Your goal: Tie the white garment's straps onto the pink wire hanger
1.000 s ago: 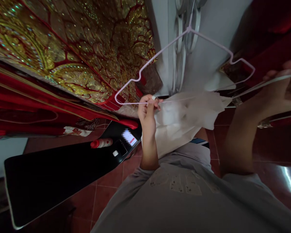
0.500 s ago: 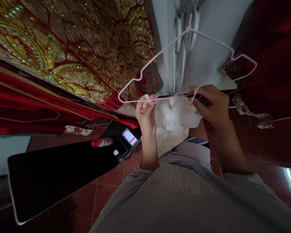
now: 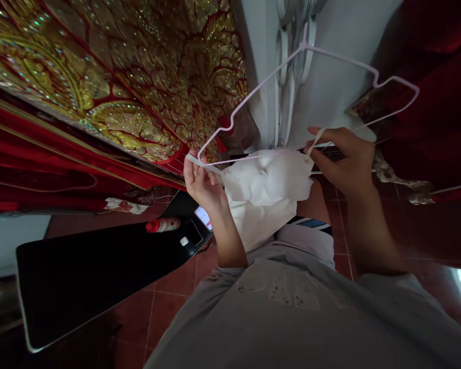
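A pale pink hanger [image 3: 269,79] hangs in front of the body, its hook at the top near a white metal frame. White padded fabric [image 3: 269,179] with thin straps lies below the hanger's lower bar. My left hand [image 3: 206,187] has a white strap over its fingers, at the hanger's left corner. My right hand [image 3: 346,156] pinches the other white strap, which forms a loop between thumb and index finger beside the lower bar.
Gold sequinned red cloth [image 3: 146,77] fills the upper left, and dark red fabric [image 3: 438,118] the right. At left a black table [image 3: 96,271] bears a red-capped bottle [image 3: 163,225], two phones and a small white case [image 3: 184,241].
My left hand has moved left with its strap, spreading the white fabric wider. The hanger and my right hand have shifted slightly right. The left hand now partly covers the lit phone.
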`<state>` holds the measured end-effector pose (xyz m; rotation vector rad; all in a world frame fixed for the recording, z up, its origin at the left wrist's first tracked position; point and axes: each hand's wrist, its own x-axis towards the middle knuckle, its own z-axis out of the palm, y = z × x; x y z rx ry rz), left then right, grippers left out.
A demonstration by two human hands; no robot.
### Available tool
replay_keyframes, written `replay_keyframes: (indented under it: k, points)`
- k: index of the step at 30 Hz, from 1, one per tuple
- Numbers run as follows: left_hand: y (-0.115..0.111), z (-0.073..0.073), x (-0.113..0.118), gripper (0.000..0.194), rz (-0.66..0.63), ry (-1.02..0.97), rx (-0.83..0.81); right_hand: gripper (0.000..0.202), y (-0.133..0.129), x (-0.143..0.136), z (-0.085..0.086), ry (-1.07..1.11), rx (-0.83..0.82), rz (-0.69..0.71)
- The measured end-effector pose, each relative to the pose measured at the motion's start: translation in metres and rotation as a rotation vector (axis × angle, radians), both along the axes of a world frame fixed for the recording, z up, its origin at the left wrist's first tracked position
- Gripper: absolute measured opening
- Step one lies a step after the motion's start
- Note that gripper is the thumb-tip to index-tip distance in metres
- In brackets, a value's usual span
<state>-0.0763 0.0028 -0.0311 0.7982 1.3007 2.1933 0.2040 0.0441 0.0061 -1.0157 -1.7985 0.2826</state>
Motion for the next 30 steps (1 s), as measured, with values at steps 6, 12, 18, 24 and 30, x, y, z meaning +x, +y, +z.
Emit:
replay_keyframes:
  k: [6, 12, 18, 24, 30]
  points:
    - [0.004, -0.009, -0.004, 0.033, 0.028, 0.016, 0.077, 0.022, -0.001, -0.001, 0.001, 0.02, 0.023, -0.022]
    - [0.008, -0.012, -0.011, 0.029, 0.052, 0.018, 0.059, 0.027, 0.0, 0.003, 0.0, -0.012, 0.049, -0.027]
    - [0.009, -0.011, -0.016, 0.027, 0.101, 0.055, -0.005, 0.027, -0.001, 0.003, 0.002, -0.016, 0.023, -0.006]
    - [0.009, -0.007, -0.016, 0.026, 0.075, 0.087, -0.015, 0.026, 0.0, 0.001, -0.002, -0.016, 0.013, -0.03]
    - [0.014, 0.007, -0.017, 0.037, -0.047, 0.324, 0.089, 0.021, -0.001, -0.003, -0.006, 0.013, -0.009, 0.006]
